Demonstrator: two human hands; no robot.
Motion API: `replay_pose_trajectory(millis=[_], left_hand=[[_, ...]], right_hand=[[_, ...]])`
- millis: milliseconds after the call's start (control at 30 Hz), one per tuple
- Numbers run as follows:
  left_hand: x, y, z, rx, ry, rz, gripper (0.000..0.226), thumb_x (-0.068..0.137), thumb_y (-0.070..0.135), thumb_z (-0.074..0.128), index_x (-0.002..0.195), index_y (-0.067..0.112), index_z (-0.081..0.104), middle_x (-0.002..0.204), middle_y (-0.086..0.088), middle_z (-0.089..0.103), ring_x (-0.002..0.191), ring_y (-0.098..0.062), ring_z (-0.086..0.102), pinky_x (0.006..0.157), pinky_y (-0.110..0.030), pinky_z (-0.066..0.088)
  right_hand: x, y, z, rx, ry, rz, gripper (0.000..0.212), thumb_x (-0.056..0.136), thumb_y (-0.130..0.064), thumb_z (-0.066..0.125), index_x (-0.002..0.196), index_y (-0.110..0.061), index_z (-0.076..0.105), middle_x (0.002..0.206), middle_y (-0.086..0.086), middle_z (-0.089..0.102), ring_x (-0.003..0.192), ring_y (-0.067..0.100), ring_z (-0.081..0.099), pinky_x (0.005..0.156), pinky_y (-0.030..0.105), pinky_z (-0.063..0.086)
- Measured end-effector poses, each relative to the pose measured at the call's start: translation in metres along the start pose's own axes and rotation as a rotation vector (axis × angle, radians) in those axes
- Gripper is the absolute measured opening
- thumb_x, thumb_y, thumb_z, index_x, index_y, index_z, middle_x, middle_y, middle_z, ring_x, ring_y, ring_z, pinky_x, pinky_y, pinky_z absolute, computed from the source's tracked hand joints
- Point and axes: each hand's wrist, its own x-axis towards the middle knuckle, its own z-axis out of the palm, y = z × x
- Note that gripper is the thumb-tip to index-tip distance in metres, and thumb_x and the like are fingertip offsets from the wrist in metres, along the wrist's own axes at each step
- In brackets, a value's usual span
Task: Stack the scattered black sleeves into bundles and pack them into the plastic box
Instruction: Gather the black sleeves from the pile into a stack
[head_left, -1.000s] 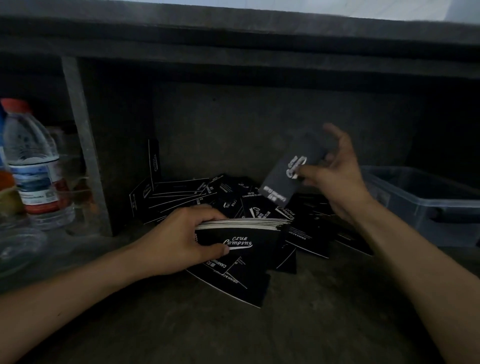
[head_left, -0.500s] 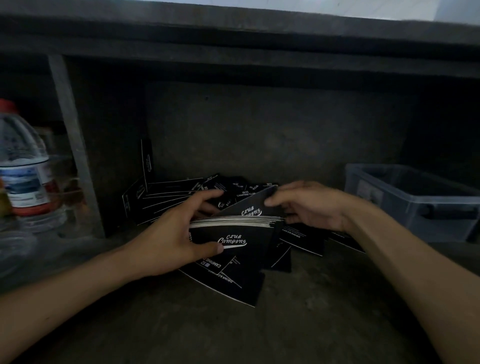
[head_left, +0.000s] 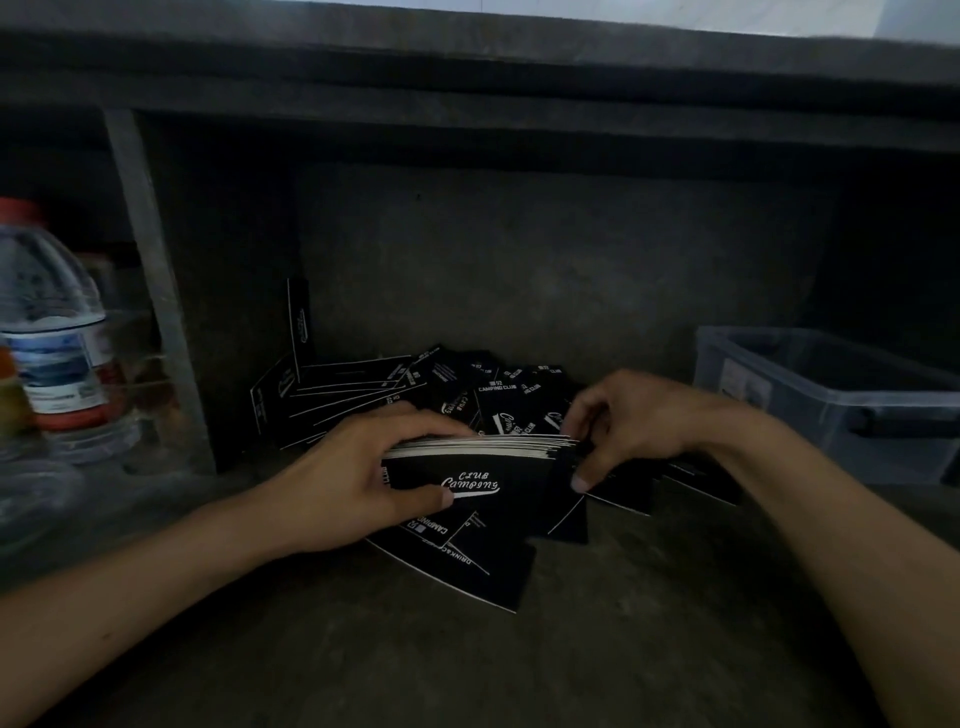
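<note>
A bundle of black sleeves (head_left: 514, 475) with white "Club Camping" print stands on edge in the middle of a dim shelf. My left hand (head_left: 358, 478) grips its left end, thumb on the front face and fingers over the top edge. My right hand (head_left: 628, 421) grips the bundle's right end, thumb down the front. Several loose black sleeves (head_left: 415, 384) lie scattered behind and under the bundle, and one (head_left: 300, 322) leans upright against the left wall. A clear plastic box (head_left: 831, 400) sits at the right, its inside hard to make out.
A water bottle with a red cap (head_left: 49, 322) stands at the left beyond a grey metal upright (head_left: 156, 291). Other clear containers (head_left: 36, 483) sit near it. A shelf board (head_left: 467, 124) hangs low overhead. Bare concrete floor (head_left: 519, 665) lies in front.
My right hand, which held one sleeve raised a second ago, brought it down onto the bundle and now grips the bundle's right end. The left hand has kept its hold.
</note>
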Motion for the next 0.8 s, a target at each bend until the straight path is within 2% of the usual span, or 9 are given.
replay_pose_trajectory(millis=[167, 267, 400, 467, 567, 633, 667, 733, 800], left_hand=[[0.001, 0.002, 0.002, -0.053, -0.011, -0.017, 0.042, 0.08, 0.019, 0.082, 0.115, 0.035, 0.065, 0.106, 0.012, 0.072, 0.097, -0.008, 0.07, 0.086, -0.032, 0.057], [0.001, 0.003, 0.002, -0.053, -0.013, -0.007, 0.041, 0.081, 0.017, 0.082, 0.115, 0.034, 0.065, 0.106, 0.014, 0.073, 0.097, -0.006, 0.07, 0.086, -0.027, 0.057], [0.001, 0.001, 0.002, -0.037, 0.004, -0.051, 0.054, 0.077, 0.024, 0.085, 0.121, 0.039, 0.058, 0.11, 0.022, 0.067, 0.099, -0.002, 0.068, 0.084, -0.023, 0.057], [0.001, -0.002, 0.001, -0.024, 0.021, -0.082, 0.069, 0.074, 0.029, 0.087, 0.13, 0.043, 0.049, 0.115, 0.025, 0.061, 0.107, 0.001, 0.064, 0.083, -0.022, 0.057], [0.0, -0.003, 0.001, -0.051, 0.015, -0.113, 0.09, 0.073, 0.03, 0.087, 0.144, 0.04, 0.034, 0.121, 0.025, 0.057, 0.115, 0.003, 0.059, 0.083, -0.023, 0.057], [0.0, -0.001, 0.001, -0.072, 0.007, -0.105, 0.086, 0.075, 0.028, 0.087, 0.144, 0.04, 0.036, 0.12, 0.023, 0.061, 0.112, 0.002, 0.062, 0.088, -0.025, 0.057], [0.001, -0.001, 0.001, -0.075, 0.001, -0.096, 0.08, 0.076, 0.026, 0.086, 0.141, 0.04, 0.041, 0.118, 0.022, 0.063, 0.109, 0.001, 0.065, 0.089, -0.025, 0.057], [0.0, 0.002, 0.001, -0.071, -0.003, -0.086, 0.066, 0.078, 0.023, 0.084, 0.132, 0.04, 0.052, 0.114, 0.022, 0.066, 0.103, 0.001, 0.067, 0.088, -0.021, 0.056], [0.0, 0.004, 0.001, -0.079, 0.0, -0.086, 0.059, 0.078, 0.021, 0.084, 0.127, 0.039, 0.056, 0.113, 0.023, 0.066, 0.101, 0.002, 0.068, 0.087, -0.018, 0.055]], right_hand=[[0.004, 0.006, 0.001, 0.006, 0.068, -0.029, 0.039, 0.069, -0.025, 0.086, 0.104, -0.031, 0.071, 0.092, -0.016, 0.067, 0.082, -0.001, 0.063, 0.073, 0.018, 0.051], [0.008, 0.011, 0.0, 0.013, 0.314, -0.111, 0.019, 0.083, -0.02, 0.075, 0.1, -0.028, 0.075, 0.084, -0.017, 0.069, 0.069, -0.006, 0.061, 0.072, 0.018, 0.046], [0.015, 0.015, -0.001, 0.042, 0.675, -0.248, 0.02, 0.091, -0.014, 0.066, 0.104, -0.026, 0.076, 0.092, -0.012, 0.075, 0.085, 0.002, 0.068, 0.083, 0.023, 0.053], [0.012, 0.007, -0.001, 0.266, 0.658, -0.309, 0.016, 0.087, -0.012, 0.073, 0.098, -0.023, 0.077, 0.089, -0.007, 0.077, 0.084, 0.001, 0.07, 0.083, 0.02, 0.054], [0.002, -0.013, 0.004, 0.534, 0.294, -0.316, 0.014, 0.085, -0.011, 0.075, 0.098, -0.014, 0.076, 0.087, 0.001, 0.078, 0.083, 0.007, 0.072, 0.077, 0.016, 0.054], [0.003, -0.019, 0.01, 0.65, 0.106, -0.253, 0.016, 0.093, -0.014, 0.065, 0.107, -0.008, 0.071, 0.096, 0.006, 0.077, 0.091, 0.015, 0.073, 0.081, 0.021, 0.057], [0.007, -0.018, 0.012, 0.717, 0.119, -0.221, 0.017, 0.097, -0.014, 0.059, 0.109, -0.007, 0.069, 0.097, 0.007, 0.077, 0.092, 0.018, 0.074, 0.081, 0.025, 0.058], [0.017, -0.009, 0.013, 0.706, 0.356, -0.123, 0.013, 0.098, -0.019, 0.059, 0.1, -0.013, 0.071, 0.092, 0.003, 0.077, 0.085, 0.015, 0.074, 0.077, 0.03, 0.056], [0.022, 0.006, 0.011, 0.33, 0.573, 0.044, 0.016, 0.087, -0.039, 0.073, 0.093, -0.025, 0.072, 0.089, -0.006, 0.074, 0.083, 0.008, 0.069, 0.08, 0.028, 0.053]])
